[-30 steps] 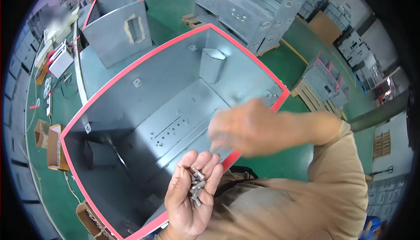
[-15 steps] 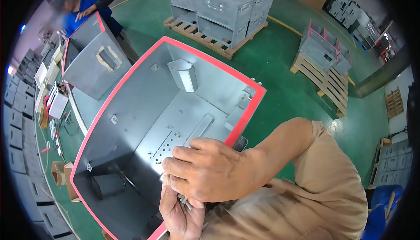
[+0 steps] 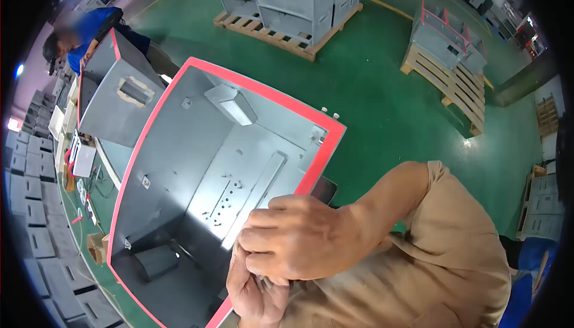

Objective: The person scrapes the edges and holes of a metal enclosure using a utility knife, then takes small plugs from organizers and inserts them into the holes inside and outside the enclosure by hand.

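Observation:
A grey sheet-metal box [image 3: 173, 130] with a red strip along its open rim stands tilted in front of me. My right hand [image 3: 302, 235] is closed over my left hand, its fingers curled down at the near rim. Palm up and cupped, my left hand [image 3: 257, 298] lies beneath it. Small metal pieces sit in the left palm, mostly covered by the right hand now. What the right fingertips pinch is hidden. Inside the box are a bracket [image 3: 232, 104], a long metal strip [image 3: 257, 193] and a row of holes with small studs.
Another person in a blue shirt [image 3: 98, 26] bends over a second grey box [image 3: 122, 98] at upper left. Tools and cables lie on the green bench [image 3: 104, 178]. Grey cabinets [image 3: 290, 2] stand on a pallet behind, and a pallet [image 3: 445, 83] bears red-edged boxes at right.
My view has shifted, so the box sits further left. Both hands stay together, the right now covering more of the left palm. The other person leans lower over the second box.

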Demonstrator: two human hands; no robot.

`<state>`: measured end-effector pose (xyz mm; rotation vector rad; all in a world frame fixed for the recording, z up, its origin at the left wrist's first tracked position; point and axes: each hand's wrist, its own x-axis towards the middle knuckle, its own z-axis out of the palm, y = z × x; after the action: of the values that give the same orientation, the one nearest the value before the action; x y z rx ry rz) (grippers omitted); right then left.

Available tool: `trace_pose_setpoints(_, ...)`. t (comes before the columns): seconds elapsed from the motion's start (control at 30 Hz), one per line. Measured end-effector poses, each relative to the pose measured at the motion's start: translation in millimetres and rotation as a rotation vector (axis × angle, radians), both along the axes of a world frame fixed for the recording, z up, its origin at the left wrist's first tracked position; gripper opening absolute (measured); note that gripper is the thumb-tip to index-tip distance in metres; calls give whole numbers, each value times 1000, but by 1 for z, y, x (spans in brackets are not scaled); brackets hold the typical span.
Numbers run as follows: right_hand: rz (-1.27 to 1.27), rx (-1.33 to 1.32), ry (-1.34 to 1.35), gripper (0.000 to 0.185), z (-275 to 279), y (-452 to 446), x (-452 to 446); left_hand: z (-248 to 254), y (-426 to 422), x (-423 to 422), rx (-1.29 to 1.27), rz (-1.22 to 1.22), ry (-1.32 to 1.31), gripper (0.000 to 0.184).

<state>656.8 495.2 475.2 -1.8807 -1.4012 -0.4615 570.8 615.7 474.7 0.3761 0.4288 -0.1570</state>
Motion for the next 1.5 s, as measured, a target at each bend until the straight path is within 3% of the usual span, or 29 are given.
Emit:
trace_pose_setpoints(0.07,-19,76,57,11,-6,-6,1,3,-10,7,-92,101,137,22)
trace_pose_setpoints(0.1,-33,71,39,12,-7,-10,2,-3,-9,7,-98,-4,-18,24)
trace_pose_setpoints(0.3,-90,-32,0,15,-6,-42,-1,-8,-31,12,-11,-123,-5,30)
trace_pose_setpoints(0.4,-85,7,64,15,-4,-57,-2,8,-48,17,-42,-86,142,31)
trace_pose_setpoints(0.57,-128,87,140,13,-14,-72,-6,-16,-50,13,-132,-269,-46,33)
trace_pose_setpoints(0.67,-62,-16,239,19,-19,-83,-11,-6,-64,15,48,-270,164,34)
trace_pose_setpoints(0.77,-36,-46,300,19,-31,-82,-15,-27,-58,7,-36,-307,124,33)
trace_pose_setpoints(1.0,41,-108,365,11,-36,-55,-30,-51,-37,-17,-132,-226,-31,24)
trace_pose_setpoints(1.13,143,-184,400,15,-37,-27,-46,-46,-19,-42,-98,-78,42,16)
trace_pose_setpoints(1.27,298,-185,406,21,-33,7,-68,-58,9,-81,-151,-3,-15,25)
trace_pose_setpoints(1.3,334,-176,409,22,-32,16,-73,-49,11,-87,-53,40,123,24)
trace_pose_setpoints(1.4,427,-206,517,22,-28,36,-88,-69,34,-123,-274,71,90,23)
trace_pose_setpoints(1.43,471,-193,571,22,-31,41,-92,-65,40,-131,-145,27,43,22)
trace_pose_setpoints(1.5,539,-251,668,19,-25,50,-96,-73,51,-152,-201,88,38,21)
